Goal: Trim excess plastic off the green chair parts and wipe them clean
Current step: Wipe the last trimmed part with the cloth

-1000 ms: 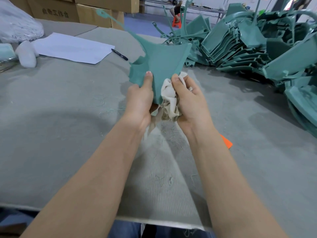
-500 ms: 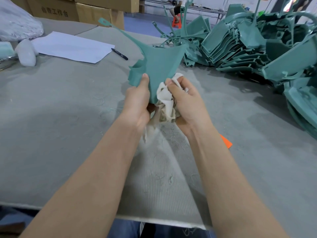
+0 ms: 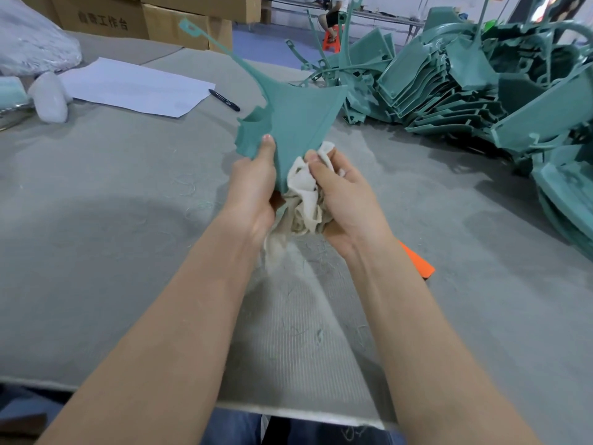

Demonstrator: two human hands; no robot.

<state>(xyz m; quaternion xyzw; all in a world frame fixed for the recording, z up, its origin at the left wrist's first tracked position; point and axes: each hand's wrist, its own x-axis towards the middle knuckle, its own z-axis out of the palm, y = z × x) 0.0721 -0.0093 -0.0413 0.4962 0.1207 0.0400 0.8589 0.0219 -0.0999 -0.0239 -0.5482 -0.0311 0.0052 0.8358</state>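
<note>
1. A grey felt-covered table (image 3: 96, 252) is filling the view of a workshop. Every place below is given from the green chair part (image 3: 295, 117) being held above it.
2. Far to its left and behind it, a cardboard box (image 3: 102, 14) is showing printed Chinese characters. The last three are reading 工作台, and the first two are too blurred to read.
3. To its left, a white paper sheet (image 3: 134, 86) and a black pen (image 3: 224, 100) are lying on the felt.
4. The left hand (image 3: 253, 194) is gripping its lower left edge, with the thumb pressing on the near face.
5. The part is standing upright with its narrow end down. Its long thin strip is pointing up, leftward and away.
6. Just right of its lower end, the right hand (image 3: 346, 200) is clutching a crumpled white cloth (image 3: 305, 200) against it.
7. To its right, a pile of green parts (image 3: 465, 91) is lying on the table.
</note>
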